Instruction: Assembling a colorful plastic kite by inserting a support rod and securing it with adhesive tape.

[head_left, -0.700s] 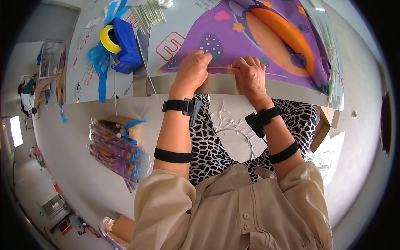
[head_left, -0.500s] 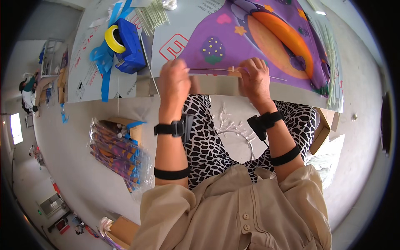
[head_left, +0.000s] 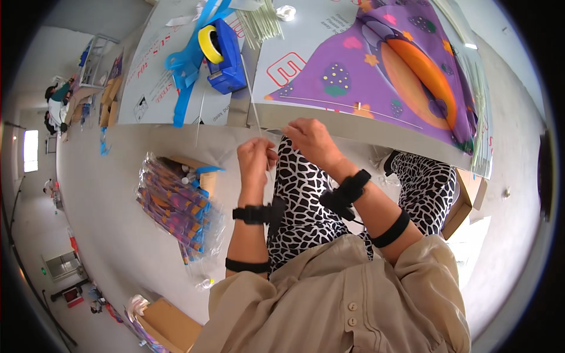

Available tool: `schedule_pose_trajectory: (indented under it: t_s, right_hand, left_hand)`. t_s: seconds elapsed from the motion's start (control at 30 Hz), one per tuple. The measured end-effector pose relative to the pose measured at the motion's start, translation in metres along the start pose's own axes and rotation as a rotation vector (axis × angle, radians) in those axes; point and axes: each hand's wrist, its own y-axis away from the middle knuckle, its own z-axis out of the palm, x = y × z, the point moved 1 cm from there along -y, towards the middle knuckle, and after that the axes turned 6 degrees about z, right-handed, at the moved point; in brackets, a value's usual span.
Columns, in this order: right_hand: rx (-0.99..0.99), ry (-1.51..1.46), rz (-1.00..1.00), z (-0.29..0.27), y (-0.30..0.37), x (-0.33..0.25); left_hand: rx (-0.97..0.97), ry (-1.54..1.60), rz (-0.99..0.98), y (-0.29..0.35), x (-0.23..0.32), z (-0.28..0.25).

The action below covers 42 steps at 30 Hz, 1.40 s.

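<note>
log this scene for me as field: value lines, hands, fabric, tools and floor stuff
left hand: at a thin rod crossing the table's near edge; grip unclear
right hand: fingers curled beside the table edge, nothing seen in it
fabric: purple, printed, spread on the table
edge strip: thin, pale, along the fabric's near side
dispenser: blue, with yellow tape, left of the fabric
bundle: pale thin rods, far side of the table
table: grey-white, printed top
floor: clear bag of purple items, left of the person
</note>
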Motion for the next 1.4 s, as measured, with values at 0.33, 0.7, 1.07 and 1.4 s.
schedule_pose_trajectory:
  t_s: [0.33, 0.7, 1.07, 1.4]
  right_hand:
    - [-0.251, -0.558, 0.414, 0.035, 0.023, -0.042]
    - [-0.314, -0.526, 0.401, 0.048, 0.023, -0.036]
    - [-0.236, -0.603, 0.388, 0.061, 0.018, -0.023]
    - [-0.253, -0.637, 0.409, 0.056, 0.017, -0.026]
  left_hand:
    - [0.113, -0.031, 0.182, 0.061, 0.011, -0.026]
    - [0.282, -0.133, 0.134, -0.139, 0.117, -0.064]
    - [0.165, 0.053, -0.005, -0.163, 0.114, -0.066]
    - [-0.012, -0.143, -0.013, 0.149, 0.021, -0.047]
